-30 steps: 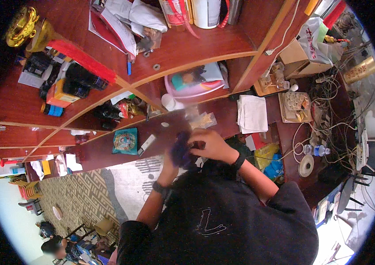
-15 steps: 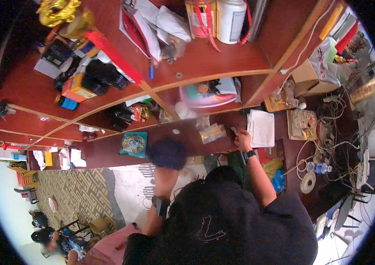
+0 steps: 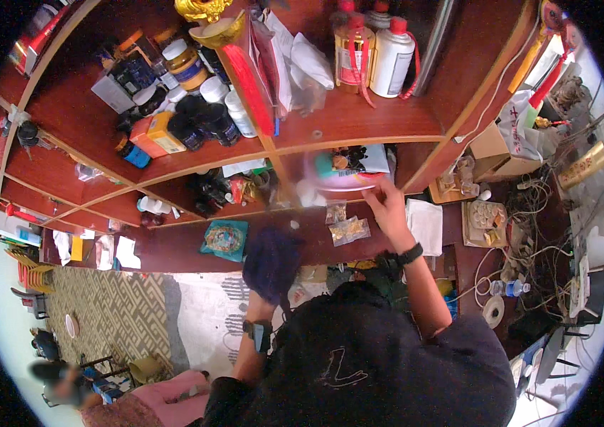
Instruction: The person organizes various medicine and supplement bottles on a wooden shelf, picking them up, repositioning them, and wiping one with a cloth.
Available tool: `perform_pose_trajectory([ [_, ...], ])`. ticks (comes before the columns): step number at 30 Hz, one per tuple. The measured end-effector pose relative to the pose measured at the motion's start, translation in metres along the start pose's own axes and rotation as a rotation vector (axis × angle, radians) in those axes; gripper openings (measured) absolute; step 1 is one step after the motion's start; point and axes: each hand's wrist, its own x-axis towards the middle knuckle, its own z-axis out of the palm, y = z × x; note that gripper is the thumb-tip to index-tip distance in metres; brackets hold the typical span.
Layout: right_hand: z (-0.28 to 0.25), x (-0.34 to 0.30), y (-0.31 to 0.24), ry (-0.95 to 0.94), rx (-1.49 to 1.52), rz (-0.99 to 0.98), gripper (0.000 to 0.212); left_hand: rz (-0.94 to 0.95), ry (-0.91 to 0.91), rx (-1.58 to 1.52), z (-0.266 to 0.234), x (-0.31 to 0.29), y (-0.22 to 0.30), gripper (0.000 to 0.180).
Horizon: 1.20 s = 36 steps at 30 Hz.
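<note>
My left hand (image 3: 258,302) is mostly hidden behind the dark blue cloth item (image 3: 273,265) it holds up in front of the desk edge; a dark strap hangs from that item. To the right, my right hand (image 3: 387,212) is raised at the front of a low shelf slot. Its fingers are bent together close to the rim of a pink tray (image 3: 352,183); what lies between them, if anything, is too small to make out. Small clear bags with yellowish contents (image 3: 350,230) lie just left of this hand. White paper sheets (image 3: 424,226) lie to its right.
Bottles (image 3: 391,60), jars and boxes (image 3: 160,134) fill the shelves above. A teal packet (image 3: 224,238) lies on the desk (image 3: 174,249). At right are tangled cables (image 3: 530,206), a tray of round pieces (image 3: 487,217) and a plastic bottle (image 3: 512,288). A person in pink (image 3: 167,400) is at lower left.
My right hand has risen from the desk beside the bags to the shelf slot with the pink tray. The dark blue item has shifted slightly right and down. The view has shifted too.
</note>
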Motion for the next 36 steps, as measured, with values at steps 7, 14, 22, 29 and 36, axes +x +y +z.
perform_pose_trajectory([
  [7,0.02,0.093,-0.105,0.163,-0.341,-0.588,0.021,-0.122,-0.062,-0.2,0.005,-0.005,0.02,0.033],
  [14,0.025,0.103,-0.099,0.08,-0.371,-0.595,0.019,-0.21,-0.086,-0.321,0.018,-0.006,0.04,0.032],
  [22,0.014,-0.014,-0.122,-0.353,-0.057,-0.69,0.023,0.579,-0.114,0.282,0.025,0.014,0.048,0.027],
  [29,0.017,-0.079,-0.09,-0.447,-0.173,-0.651,0.034,0.316,-0.22,0.081,0.046,0.002,-0.008,0.02],
  [36,0.018,-0.094,-0.062,-0.407,-0.117,-0.535,0.036,0.145,-0.193,0.074,0.058,0.004,0.0,0.019],
])
